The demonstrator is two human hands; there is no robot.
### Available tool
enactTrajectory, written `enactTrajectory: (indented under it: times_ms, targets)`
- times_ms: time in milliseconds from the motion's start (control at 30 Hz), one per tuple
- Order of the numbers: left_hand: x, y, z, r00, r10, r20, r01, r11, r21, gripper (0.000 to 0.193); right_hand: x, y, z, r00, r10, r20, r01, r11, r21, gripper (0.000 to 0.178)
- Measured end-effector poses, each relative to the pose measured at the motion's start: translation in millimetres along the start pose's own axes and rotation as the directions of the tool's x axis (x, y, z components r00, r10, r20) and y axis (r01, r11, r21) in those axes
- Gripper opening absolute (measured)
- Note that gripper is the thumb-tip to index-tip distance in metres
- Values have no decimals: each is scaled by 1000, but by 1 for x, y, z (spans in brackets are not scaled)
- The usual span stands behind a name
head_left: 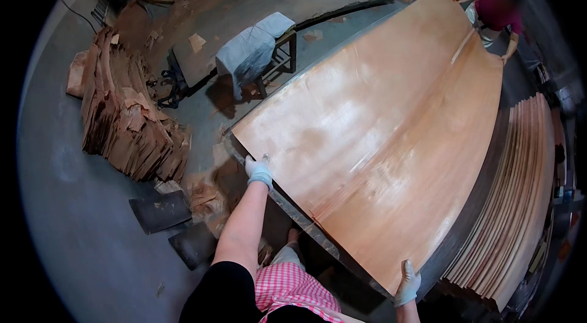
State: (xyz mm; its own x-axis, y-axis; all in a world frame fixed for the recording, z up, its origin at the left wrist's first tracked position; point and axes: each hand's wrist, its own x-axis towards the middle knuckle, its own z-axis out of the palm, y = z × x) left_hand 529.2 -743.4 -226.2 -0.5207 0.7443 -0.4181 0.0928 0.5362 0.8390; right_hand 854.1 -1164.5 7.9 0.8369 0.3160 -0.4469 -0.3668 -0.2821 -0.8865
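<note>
A large, thin sheet of tan wood veneer [342,115] spans a dark worktop [489,182], with a ridge or seam running lengthwise along its middle. My gloved left hand [259,171] grips its near left corner, thumb on top. At the near right corner my gloved right hand [408,284] holds the edge, its thumb showing and its fingers mostly hidden beneath. A co-worker [496,8] in a dark pink top holds the far end with both hands.
A tall stack of veneer sheets [513,201] stands along the right. Left are a heap of torn veneer scraps [125,109] and a stand draped with grey cloth [247,51]. Dark mats [160,212] and wood scraps lie on the floor by my left arm.
</note>
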Motion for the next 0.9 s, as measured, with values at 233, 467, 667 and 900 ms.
enactTrajectory:
  times_ms: [233, 467, 667, 900]
  targets:
    - [16, 4, -6, 999, -38, -6, 39, 993, 112, 33, 13, 15, -2, 1000, 5, 14, -5, 1000, -25, 50]
    - [-68, 58, -4, 932, 342, -120, -234, 820, 523, 32, 51, 88, -42, 992, 118, -44, -124, 977, -175, 50]
    - [-190, 24, -53, 448, 464, 765, -890, 312, 332, 64, 62, 80, -15, 974, -22, -224, -188, 466, -864, 63]
    - [-219, -14, -71, 544, 251, 801, -838, 219, 500, 38, 56, 82, 52, 909, -287, 302, 416, 578, -702, 46]
